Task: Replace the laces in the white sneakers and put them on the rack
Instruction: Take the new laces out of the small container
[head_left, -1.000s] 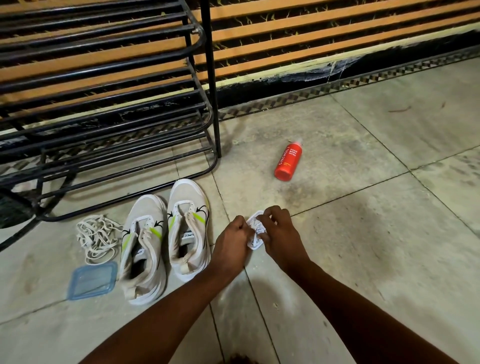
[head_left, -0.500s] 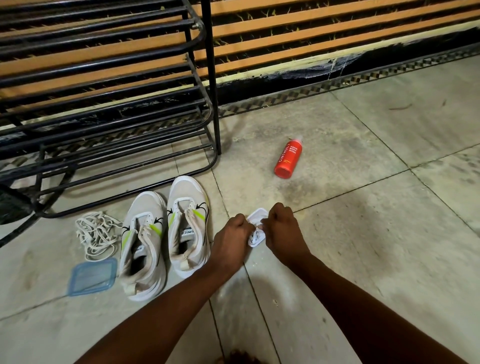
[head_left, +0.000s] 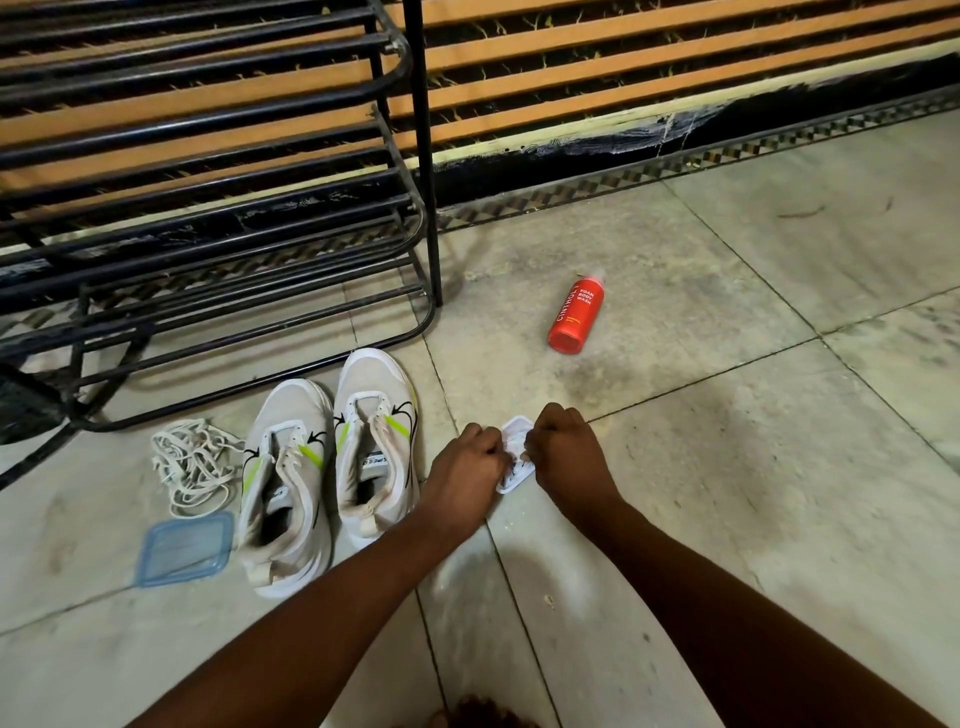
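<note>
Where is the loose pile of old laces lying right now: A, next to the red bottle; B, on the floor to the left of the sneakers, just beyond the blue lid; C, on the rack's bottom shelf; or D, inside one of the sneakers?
B: the pile of old laces lies on the floor tiles to the left of the white sneakers, just beyond the blue lid, in front of the rack and far from the red bottle.

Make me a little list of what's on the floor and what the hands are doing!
sneakers: two white sneakers side by side, no laces in them
old laces: loose pile left of the sneakers
blue lid: flat, near the pile
red bottle: lying on its side
rack: black rack behind the sneakers
left hand: pinches a small white packet
right hand: pinches the same packet
</note>
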